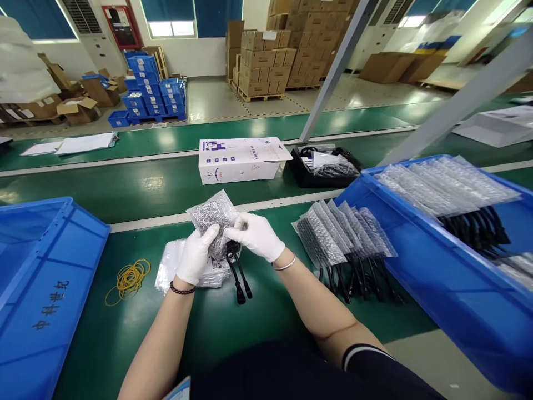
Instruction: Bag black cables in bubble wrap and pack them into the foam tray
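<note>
Both my hands wear white gloves and hold one bubble-wrap pouch (213, 215) above the green bench. My left hand (195, 254) grips its lower left side, thumb on the front. At its right edge my right hand (257, 234) pinches the wrap near the opening. Two black cables with connectors (239, 280) hang out of the pouch's lower end; what sits inside is hidden by the wrap. Under my left hand lies a stack of clear plastic bags (169, 265). Left of that stack is a loose bundle of yellow rubber bands (131, 278).
Several wrapped pouches with black cables (328, 239) lie to the right, beside a blue bin (400, 244) holding more. Another blue bin (54, 289) stands at left. Beyond are a white printed box (239, 161), a black tray of parts (325, 176) and a grey post (333, 72).
</note>
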Action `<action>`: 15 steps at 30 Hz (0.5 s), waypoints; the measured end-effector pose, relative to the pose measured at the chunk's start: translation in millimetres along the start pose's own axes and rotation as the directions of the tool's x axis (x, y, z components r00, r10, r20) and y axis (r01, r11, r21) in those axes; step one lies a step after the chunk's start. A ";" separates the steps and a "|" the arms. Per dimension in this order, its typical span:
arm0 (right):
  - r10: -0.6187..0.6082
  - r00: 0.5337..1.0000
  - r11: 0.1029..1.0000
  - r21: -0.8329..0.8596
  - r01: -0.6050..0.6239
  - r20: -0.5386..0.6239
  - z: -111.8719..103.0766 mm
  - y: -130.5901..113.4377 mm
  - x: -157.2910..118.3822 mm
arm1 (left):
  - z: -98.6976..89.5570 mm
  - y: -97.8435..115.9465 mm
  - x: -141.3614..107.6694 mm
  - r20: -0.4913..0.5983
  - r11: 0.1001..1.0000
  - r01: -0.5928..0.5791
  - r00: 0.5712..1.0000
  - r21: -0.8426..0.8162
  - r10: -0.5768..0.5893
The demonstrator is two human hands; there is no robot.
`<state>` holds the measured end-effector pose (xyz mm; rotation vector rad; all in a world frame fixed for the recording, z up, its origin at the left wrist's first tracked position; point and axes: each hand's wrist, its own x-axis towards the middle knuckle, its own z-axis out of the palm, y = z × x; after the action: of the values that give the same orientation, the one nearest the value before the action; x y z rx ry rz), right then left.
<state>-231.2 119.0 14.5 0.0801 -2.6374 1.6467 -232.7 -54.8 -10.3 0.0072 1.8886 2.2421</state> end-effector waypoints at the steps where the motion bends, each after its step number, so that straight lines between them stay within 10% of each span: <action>1: 0.009 1.000 1.000 -0.003 -0.009 0.003 -0.4 0.9 0.7 | 0.2 -1.3 0.5 -0.001 1.000 0.000 1.000 -0.008 0.000; 9: -0.043 0.999 0.985 0.168 0.041 0.006 7.6 1.2 -1.7 | 5.1 13.4 -0.7 -0.062 0.959 0.015 0.997 -0.283 -0.034; 15: -0.167 0.982 0.986 -0.024 0.165 -0.090 -0.2 -6.9 -7.8 | 9.3 7.9 3.4 0.094 0.822 0.161 0.987 -0.546 -0.131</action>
<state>-223.0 116.4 20.3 0.2124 -2.5009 1.5371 -236.0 -46.4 -1.4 -0.1613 1.1033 2.5554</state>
